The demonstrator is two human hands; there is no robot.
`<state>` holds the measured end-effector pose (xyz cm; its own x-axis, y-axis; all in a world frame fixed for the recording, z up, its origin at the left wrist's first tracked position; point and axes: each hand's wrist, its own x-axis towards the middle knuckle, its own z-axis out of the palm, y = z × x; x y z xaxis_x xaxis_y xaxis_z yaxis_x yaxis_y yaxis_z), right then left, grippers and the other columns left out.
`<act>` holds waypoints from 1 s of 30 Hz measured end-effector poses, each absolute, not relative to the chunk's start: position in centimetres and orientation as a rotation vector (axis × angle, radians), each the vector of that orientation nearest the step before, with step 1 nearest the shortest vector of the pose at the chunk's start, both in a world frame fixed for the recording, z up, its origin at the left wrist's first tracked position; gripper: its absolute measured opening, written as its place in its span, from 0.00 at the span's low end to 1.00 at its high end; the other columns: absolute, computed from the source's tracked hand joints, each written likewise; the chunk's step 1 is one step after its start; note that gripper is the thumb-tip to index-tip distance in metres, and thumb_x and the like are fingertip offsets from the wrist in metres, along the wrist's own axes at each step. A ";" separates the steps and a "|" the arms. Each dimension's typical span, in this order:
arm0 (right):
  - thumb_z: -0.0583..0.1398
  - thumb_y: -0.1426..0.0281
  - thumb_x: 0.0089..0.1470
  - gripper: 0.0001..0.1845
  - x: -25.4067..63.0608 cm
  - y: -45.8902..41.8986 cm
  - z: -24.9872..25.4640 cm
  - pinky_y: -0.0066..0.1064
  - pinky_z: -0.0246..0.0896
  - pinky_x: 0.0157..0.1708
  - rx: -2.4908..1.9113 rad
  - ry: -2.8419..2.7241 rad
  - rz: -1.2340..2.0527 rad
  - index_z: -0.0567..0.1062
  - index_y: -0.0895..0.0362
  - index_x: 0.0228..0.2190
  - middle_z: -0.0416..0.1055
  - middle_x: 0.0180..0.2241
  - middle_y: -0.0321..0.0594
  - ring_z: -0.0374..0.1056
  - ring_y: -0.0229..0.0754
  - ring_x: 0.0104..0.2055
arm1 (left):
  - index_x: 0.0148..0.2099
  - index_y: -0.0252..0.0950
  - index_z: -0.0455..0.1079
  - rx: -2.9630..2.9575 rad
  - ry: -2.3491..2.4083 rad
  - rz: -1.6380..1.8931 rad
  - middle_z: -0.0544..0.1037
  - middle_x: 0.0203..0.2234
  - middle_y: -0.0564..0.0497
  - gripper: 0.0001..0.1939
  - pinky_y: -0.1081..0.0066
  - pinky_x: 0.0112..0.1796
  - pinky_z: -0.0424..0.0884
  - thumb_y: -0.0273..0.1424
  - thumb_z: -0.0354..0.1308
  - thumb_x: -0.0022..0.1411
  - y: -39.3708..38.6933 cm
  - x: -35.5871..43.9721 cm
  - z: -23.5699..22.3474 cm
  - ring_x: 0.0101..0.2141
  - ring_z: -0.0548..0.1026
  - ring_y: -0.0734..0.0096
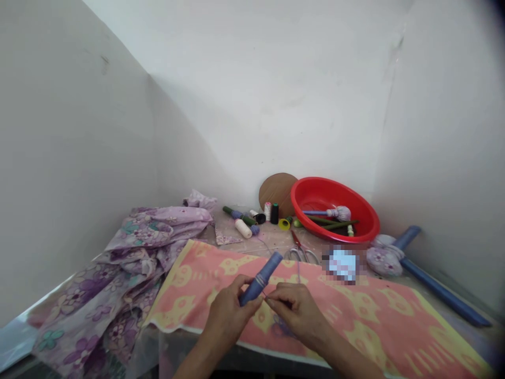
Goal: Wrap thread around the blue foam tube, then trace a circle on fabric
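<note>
Over cloth [374, 316] — left hand [231, 316] grips blue tube [272, 268] (thread-wound).

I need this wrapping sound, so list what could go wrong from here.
The thread binding on the blue tube could slacken if the right hand loses tension. The left hand might let the tube slip. The scissors lie close to the thread and could snag it.

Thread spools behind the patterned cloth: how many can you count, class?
3: a white spool and a black spool standing side by side near the red basin, and a cream spool lying nearer the orange cloth. More may be hidden among the clutter.
</note>
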<state>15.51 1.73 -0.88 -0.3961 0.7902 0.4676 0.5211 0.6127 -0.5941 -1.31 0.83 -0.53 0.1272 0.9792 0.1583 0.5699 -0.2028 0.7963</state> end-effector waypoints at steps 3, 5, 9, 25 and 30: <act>0.53 0.71 0.50 0.15 15.3 1.6 -0.8 0.23 0.46 0.22 -1.043 -2.125 0.455 0.70 0.60 0.16 0.60 0.17 0.33 0.57 0.31 0.21 | 0.43 0.44 0.63 2.115 1.739 0.813 0.73 0.24 0.55 0.15 0.75 0.26 0.60 0.42 0.48 0.55 0.2 -1.2 0.0 0.28 0.72 0.68; 0.53 0.72 0.50 0.14 15.2 1.5 -0.9 0.23 0.47 0.23 -1.041 -2.140 0.465 0.70 0.60 0.17 0.60 0.17 0.33 0.58 0.31 0.22 | 0.44 0.45 0.62 2.248 1.890 0.692 0.74 0.27 0.54 0.14 0.73 0.28 0.60 0.42 0.47 0.56 -0.3 -0.9 0.5 0.30 0.72 0.66; 0.53 0.73 0.50 0.13 15.0 1.3 -0.8 0.23 0.47 0.23 -1.015 -2.171 0.424 0.69 0.59 0.18 0.60 0.18 0.33 0.58 0.32 0.23 | 0.46 0.45 0.61 2.391 2.146 0.447 0.72 0.27 0.50 0.14 0.71 0.29 0.61 0.40 0.45 0.58 -0.8 -0.4 1.1 0.30 0.72 0.64; 0.50 0.73 0.53 0.15 15.4 2.8 1.2 0.29 0.48 0.27 -0.624 -2.444 -0.279 0.69 0.60 0.18 0.63 0.20 0.39 0.56 0.37 0.27 | 0.34 0.38 0.71 2.574 1.754 0.107 0.76 0.26 0.46 0.11 0.69 0.30 0.62 0.35 0.50 0.52 -1.3 -2.1 3.3 0.30 0.72 0.61; 0.59 0.65 0.47 0.11 16.1 4.0 2.7 0.25 0.48 0.24 -0.748 -2.431 0.042 0.74 0.58 0.20 0.65 0.18 0.35 0.60 0.34 0.25 | 0.31 0.41 0.72 2.596 1.564 0.130 0.76 0.25 0.51 0.09 0.73 0.26 0.58 0.34 0.54 0.46 -1.8 -2.5 4.0 0.28 0.72 0.63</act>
<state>16.12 4.03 2.68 -0.6684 0.5229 0.5290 0.5042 0.8414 -0.1946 -2.45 -1.78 3.96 0.4663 0.8844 0.0176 0.8752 -0.4642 0.1361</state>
